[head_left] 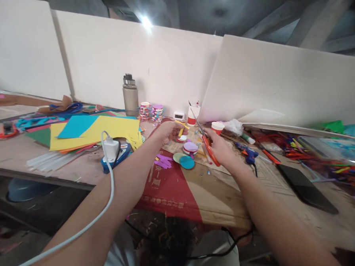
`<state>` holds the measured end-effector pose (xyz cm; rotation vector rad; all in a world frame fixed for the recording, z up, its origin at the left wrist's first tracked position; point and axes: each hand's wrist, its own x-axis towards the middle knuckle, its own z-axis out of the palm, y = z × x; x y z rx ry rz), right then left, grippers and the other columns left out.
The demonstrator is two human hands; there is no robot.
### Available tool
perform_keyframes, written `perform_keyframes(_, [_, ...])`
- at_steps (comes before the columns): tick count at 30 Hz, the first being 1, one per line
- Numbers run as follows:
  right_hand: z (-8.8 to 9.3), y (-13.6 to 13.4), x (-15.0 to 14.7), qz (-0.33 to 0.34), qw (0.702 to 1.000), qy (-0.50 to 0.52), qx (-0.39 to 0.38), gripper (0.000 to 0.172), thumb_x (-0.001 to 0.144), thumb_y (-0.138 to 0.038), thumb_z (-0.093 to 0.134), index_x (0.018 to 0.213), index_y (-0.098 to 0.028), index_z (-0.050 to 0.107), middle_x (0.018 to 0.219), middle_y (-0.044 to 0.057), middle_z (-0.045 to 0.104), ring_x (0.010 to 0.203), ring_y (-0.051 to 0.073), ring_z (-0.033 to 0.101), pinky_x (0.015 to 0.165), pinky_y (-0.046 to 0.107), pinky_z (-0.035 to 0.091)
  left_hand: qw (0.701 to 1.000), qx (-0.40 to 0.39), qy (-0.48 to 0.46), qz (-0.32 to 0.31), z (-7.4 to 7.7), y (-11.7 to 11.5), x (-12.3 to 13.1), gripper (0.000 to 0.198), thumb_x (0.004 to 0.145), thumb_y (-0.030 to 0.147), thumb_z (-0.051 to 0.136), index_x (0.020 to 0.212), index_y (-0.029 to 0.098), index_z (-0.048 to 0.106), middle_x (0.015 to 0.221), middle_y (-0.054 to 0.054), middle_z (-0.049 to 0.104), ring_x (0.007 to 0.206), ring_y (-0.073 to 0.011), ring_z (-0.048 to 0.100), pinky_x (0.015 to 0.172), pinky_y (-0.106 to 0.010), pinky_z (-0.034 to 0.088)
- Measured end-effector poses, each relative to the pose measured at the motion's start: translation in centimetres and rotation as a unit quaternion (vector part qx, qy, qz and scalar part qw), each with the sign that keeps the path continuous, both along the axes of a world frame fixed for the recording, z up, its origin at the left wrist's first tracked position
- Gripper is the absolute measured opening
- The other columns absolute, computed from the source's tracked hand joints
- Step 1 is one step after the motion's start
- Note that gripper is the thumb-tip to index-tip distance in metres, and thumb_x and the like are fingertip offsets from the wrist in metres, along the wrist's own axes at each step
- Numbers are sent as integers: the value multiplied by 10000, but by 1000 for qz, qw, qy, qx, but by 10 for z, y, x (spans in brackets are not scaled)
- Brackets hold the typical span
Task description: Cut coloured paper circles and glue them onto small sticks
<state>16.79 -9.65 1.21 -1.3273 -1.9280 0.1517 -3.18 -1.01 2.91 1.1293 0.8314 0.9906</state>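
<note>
My left hand (169, 132) pinches a small yellow strip (181, 129) above the work area. To its right, my right hand (218, 146) is wrapped round orange-handled scissors (208, 146), whose blades point up and away, apart from the strip. Below my hands lie a round piece with a purple top (190, 148), a blue disc (187, 162) and a pale green disc (177, 157). Purple strips (162, 161) are heaped to the left of the discs. A small white-topped piece (182, 138) sits just under the yellow strip.
Coloured sheets (106, 130) and a plugged-in power strip (119, 155) lie left, its white cable crossing my left arm. A bottle (130, 95), decorated cups (157, 113) and a red-and-white cup (193, 115) stand behind. At right are a glue gun (248, 153) and a black phone (307, 187).
</note>
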Motion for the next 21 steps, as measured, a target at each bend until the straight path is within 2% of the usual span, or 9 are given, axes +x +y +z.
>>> perform_keyframes(3, [4,-5,9,-13,997,-21,-72,320,823,-327,521,1046,-160,679,729,32,657,598,162,554,607,279,447,1000,2,-3,3,2,-3,1,74,672,75,598,717,94,654,722,-95,718,608,-143,651,544,-233,493])
perform_keyframes(6, [8,-9,10,16,994,-44,-100,267,860,-365,514,909,-166,684,674,20,638,553,142,540,556,247,407,1000,7,5,-11,1,-1,0,92,668,72,588,722,96,658,704,-94,714,595,-148,652,542,-239,514])
perform_keyframes(9, [8,-12,8,23,993,-66,-94,280,881,-353,525,980,-171,713,687,24,667,595,152,570,581,240,418,999,18,19,-28,-4,4,-3,97,639,76,609,717,104,660,687,-81,709,578,-142,645,548,-233,523])
perform_keyframes(13, [7,-13,7,7,991,-98,-91,337,876,-342,575,1119,-182,745,811,57,734,666,169,606,633,248,436,998,22,44,-25,-7,8,-4,101,619,87,622,706,113,667,685,-75,712,572,-133,633,522,-212,502])
perform_keyframes(15, [8,-13,7,3,989,-108,-96,348,869,-325,584,1143,-187,748,801,54,735,658,167,601,641,249,435,998,29,59,-18,-6,9,-4,95,618,93,626,695,111,678,660,-63,700,544,-119,607,502,-202,480])
perform_keyframes(18, [9,-11,9,9,988,-120,-94,345,865,-319,582,1137,-192,754,764,39,722,654,162,587,655,250,433,996,39,76,-13,-3,7,-3,69,617,99,630,657,102,686,627,-56,680,530,-107,586,507,-198,466])
perform_keyframes(21, [8,-10,10,26,989,-125,-77,303,874,-332,561,1033,-182,771,760,28,714,649,148,551,670,251,430,995,42,86,-17,1,2,-3,81,623,90,628,656,98,702,677,-64,703,570,-106,607,538,-196,471])
